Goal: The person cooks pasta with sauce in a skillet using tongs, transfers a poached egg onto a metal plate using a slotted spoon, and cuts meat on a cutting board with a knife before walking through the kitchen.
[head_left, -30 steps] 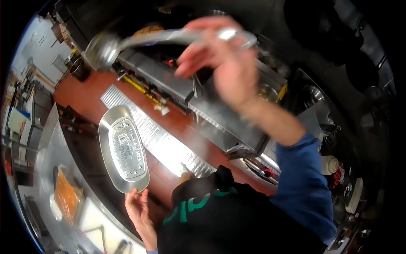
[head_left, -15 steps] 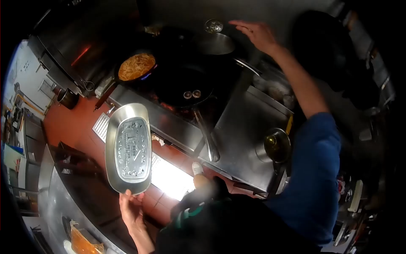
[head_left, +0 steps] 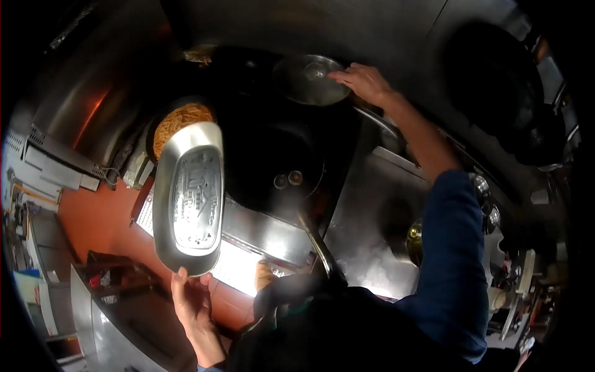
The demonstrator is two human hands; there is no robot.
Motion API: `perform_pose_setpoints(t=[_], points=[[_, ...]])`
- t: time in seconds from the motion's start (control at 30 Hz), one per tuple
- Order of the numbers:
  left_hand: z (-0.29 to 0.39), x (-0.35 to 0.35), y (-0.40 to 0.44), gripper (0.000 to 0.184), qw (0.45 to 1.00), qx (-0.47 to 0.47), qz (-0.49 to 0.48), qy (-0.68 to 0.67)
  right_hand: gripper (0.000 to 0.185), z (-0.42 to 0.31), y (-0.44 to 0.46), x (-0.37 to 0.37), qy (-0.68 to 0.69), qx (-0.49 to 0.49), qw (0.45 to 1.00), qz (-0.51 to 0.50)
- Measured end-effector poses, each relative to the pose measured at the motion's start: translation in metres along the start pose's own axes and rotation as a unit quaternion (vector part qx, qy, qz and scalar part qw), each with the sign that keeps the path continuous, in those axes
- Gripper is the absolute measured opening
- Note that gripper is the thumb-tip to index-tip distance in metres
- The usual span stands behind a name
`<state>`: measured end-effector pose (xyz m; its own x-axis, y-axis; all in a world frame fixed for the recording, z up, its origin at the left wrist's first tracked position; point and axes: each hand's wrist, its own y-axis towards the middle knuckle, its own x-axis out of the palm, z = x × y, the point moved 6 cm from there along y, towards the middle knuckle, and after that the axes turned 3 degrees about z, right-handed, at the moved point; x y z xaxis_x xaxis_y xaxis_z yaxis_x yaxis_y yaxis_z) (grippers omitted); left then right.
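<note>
The left hand [head_left: 195, 304] is grasping a long metal plate [head_left: 198, 201] at its near end, with the thumb and fingers pinching the rim. The plate is hanging above the floor [head_left: 93, 214] and the front edge of the stove, and in this view its far end is covering part of the noodles [head_left: 184, 121]. Raised lettering and a pattern are showing on its middle, and its bright surface is catching the light

The right hand [head_left: 365, 84] is reaching out over the back of the stove, and its fingertips are meeting or nearly meeting the round head of a ladle [head_left: 316, 71]; I cannot tell whether the fingers are closing around a handle. The ladle's head is showing within the rim of a wide pan [head_left: 297, 90], whose handle is running out just below the wrist. A blue sleeve [head_left: 455, 248] is covering the upper part of that arm

In the middle of the stove, a black pan [head_left: 257, 170] is holding two small round pieces [head_left: 288, 180], which are lying side by side, and its handle [head_left: 317, 245] is pointing back toward the person. To the right, a steel counter [head_left: 356, 229] is shining, and a pot [head_left: 415, 242] is sitting partly hidden behind the sleeve
</note>
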<state>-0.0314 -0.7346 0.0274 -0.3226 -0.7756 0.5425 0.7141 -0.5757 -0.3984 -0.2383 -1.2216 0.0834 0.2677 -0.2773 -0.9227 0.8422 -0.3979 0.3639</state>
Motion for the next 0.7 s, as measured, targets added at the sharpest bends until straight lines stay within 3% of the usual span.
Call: perform_pose_setpoints(t=[0.27,0.37,0.57,0.7], points=[[0.022,0.01,0.099,0.043,0.996,-0.068,-0.06,0.013,0.026,-0.003,0.011,0.005,-0.038,0.089,0.993,-0.068],[0.028,0.005,0.118,0.043,0.995,-0.073,-0.063,0.022,0.026,0.0,0.012,0.011,-0.044,0.078,0.994,-0.065],[0.038,-0.001,0.119,0.045,0.996,-0.055,-0.06,0.022,0.026,0.021,0.012,0.005,0.019,0.201,0.965,-0.165],[0.037,-0.008,0.109,0.045,0.997,-0.028,-0.064,0.026,0.026,0.042,0.013,0.0,0.17,0.244,0.945,-0.139]])
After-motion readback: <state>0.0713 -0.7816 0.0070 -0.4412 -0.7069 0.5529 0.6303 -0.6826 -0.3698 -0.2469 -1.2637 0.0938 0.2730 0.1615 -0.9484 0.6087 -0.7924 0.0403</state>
